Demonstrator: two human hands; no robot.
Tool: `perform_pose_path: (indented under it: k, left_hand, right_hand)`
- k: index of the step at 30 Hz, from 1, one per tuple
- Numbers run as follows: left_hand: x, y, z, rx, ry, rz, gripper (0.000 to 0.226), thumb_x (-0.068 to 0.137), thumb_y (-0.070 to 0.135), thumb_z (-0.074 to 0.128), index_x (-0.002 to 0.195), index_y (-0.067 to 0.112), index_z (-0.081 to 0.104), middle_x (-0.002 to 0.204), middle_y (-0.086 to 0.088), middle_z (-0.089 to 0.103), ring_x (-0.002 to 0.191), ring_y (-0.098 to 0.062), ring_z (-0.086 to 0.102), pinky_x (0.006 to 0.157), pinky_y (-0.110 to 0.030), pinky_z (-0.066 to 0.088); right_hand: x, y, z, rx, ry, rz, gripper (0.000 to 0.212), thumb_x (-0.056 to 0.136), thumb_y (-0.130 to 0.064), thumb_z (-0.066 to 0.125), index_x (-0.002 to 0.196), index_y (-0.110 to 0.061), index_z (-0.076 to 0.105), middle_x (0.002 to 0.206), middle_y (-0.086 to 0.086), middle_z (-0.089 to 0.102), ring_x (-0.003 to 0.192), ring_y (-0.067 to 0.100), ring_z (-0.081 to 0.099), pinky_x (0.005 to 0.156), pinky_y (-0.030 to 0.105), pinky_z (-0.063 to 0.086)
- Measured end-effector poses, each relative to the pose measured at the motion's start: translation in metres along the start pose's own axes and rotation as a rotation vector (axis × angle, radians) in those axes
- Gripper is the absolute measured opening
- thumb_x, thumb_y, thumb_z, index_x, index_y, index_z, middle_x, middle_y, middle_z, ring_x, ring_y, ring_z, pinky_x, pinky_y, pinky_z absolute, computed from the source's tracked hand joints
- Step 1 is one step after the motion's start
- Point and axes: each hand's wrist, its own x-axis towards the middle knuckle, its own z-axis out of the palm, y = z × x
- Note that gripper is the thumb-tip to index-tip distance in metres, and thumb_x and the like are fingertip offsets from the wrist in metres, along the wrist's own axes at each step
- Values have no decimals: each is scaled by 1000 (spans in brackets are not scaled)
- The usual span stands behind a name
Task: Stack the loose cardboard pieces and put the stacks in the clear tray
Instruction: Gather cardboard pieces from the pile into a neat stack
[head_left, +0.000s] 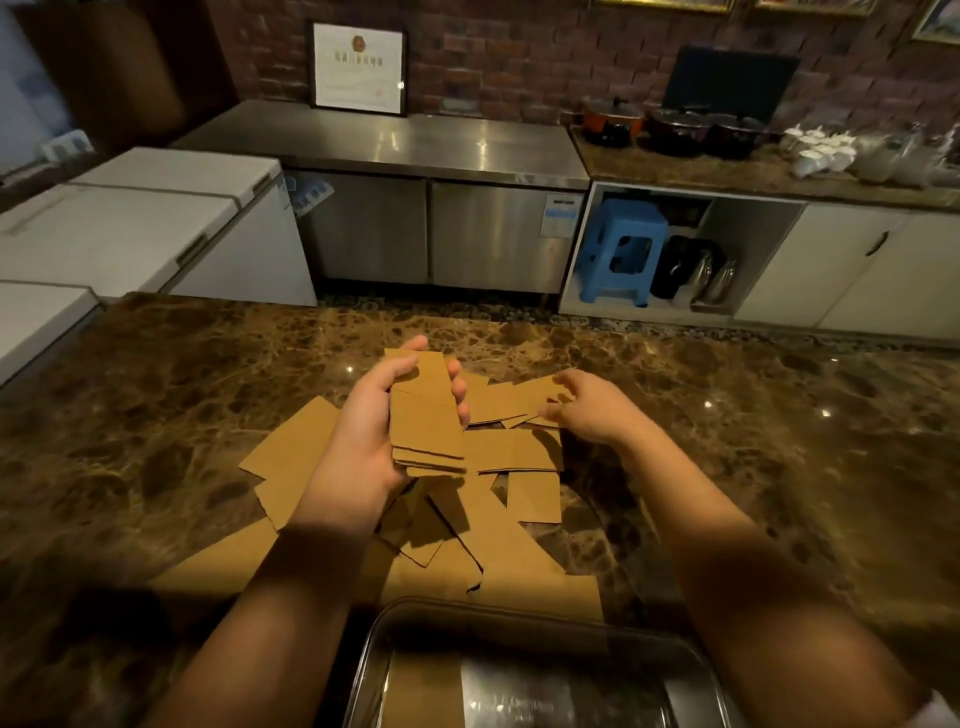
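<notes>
My left hand (371, 431) grips a stack (427, 415) of cards above the counter (779, 415), and my right hand (576, 408) pinches a loose piece (524, 397) on the pile. They look light, stiff and slippery, so I'd squeeze the long edges. The tray (691, 660) sits nearest me.

Loose pieces (535, 498): matt brown cardboard. Countertop (779, 441): glossy veined brown stone, probably marble. Tray (519, 623): clear, shiny plastic. Back counter (384, 140): brushed steel.
</notes>
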Motion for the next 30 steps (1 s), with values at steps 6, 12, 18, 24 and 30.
perform_pose_path:
  k: [6, 12, 18, 24, 30]
  left_hand:
    - [8, 4, -5, -20, 20, 7, 32, 97, 23, 51, 128, 24, 57, 103, -19, 69, 78, -29, 67, 67, -38, 55]
    - [16, 12, -13, -26, 53, 27, 37, 96, 23, 51, 133, 25, 55, 110, -20, 66, 82, -30, 66, 67, -40, 55]
    - [14, 11, -13, -48, 72, 23, 39, 96, 24, 51, 135, 24, 52, 110, -20, 65, 80, -30, 66, 69, -40, 53]
    - [11, 8, -10, -58, 76, 30, 35, 97, 23, 52, 132, 24, 54, 106, -19, 66, 77, -29, 67, 69, -40, 54]
    - [3, 4, 5, -4, 33, 73, 29, 97, 18, 52, 124, 24, 60, 104, -18, 69, 76, -28, 69, 67, -40, 55]
  right_hand:
    - [44, -5, 6, -226, -129, -190, 73, 92, -44, 63, 154, -30, 27, 165, 2, 21, 154, 21, 0, 122, 55, 14]
    - [62, -32, 31, -520, -139, -289, 92, 79, -62, 68, 155, -31, 26, 159, 3, 33, 147, 31, 23, 115, 56, 21]
    - [63, -37, 26, -348, -195, -198, 73, 73, -37, 84, 137, -23, 52, 134, 3, 60, 124, 27, 54, 103, 45, 44]
    - [34, -39, -26, -44, -26, -69, 40, 82, -21, 79, 118, -16, 63, 115, 5, 64, 104, 23, 59, 81, 34, 45]
    - [-34, -55, -52, 919, 34, 113, 20, 91, -11, 67, 111, -12, 65, 101, 9, 73, 83, 19, 67, 62, 32, 50]
